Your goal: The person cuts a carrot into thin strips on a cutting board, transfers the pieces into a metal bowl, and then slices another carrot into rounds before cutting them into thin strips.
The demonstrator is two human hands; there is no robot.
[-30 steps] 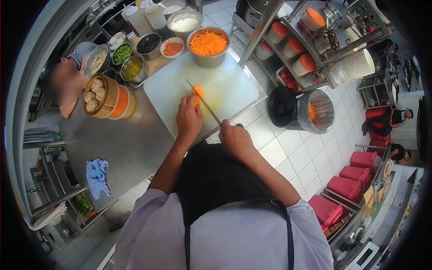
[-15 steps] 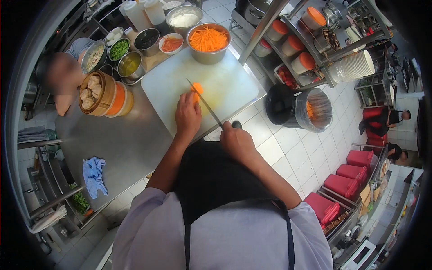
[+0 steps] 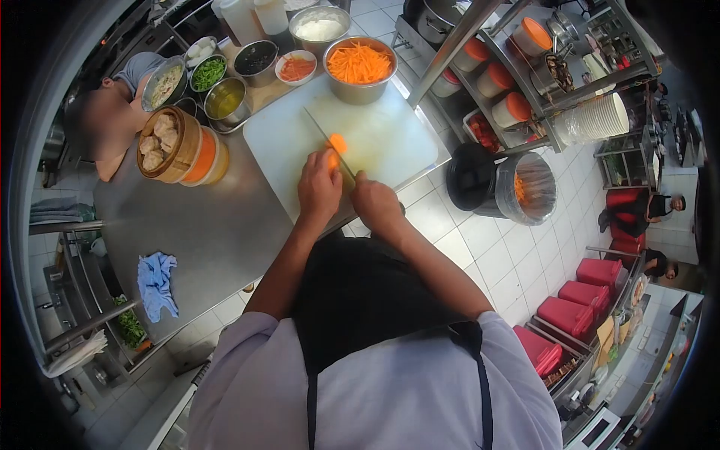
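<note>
On the white cutting board [image 3: 281, 124] lies a piece of carrot [image 3: 334, 159], partly covered by my left hand [image 3: 320, 186], whose fingers are closed on it. My right hand [image 3: 375, 202] grips the handle of a knife [image 3: 324, 133]. The blade runs up and left across the board and stands against the carrot, just right of my left fingertips. A cut carrot slice [image 3: 338, 142] sits on the far side of the blade. Behind, at the board's far edge, is a metal bowl [image 3: 361, 91] heaped with shredded carrot [image 3: 360, 63].
Left of the board stand a bamboo steamer [image 3: 187, 150] with dumplings and several ingredient bowls. A blue cloth [image 3: 157, 285] lies on the steel table [image 3: 202, 232]. A lined bin [image 3: 526, 187] is on the floor at right. Another person [image 3: 112, 127] is at the far left.
My right hand has moved forward and left, carrying the knife farther across the board. The view has shifted slightly. My left hand still holds the carrot.
</note>
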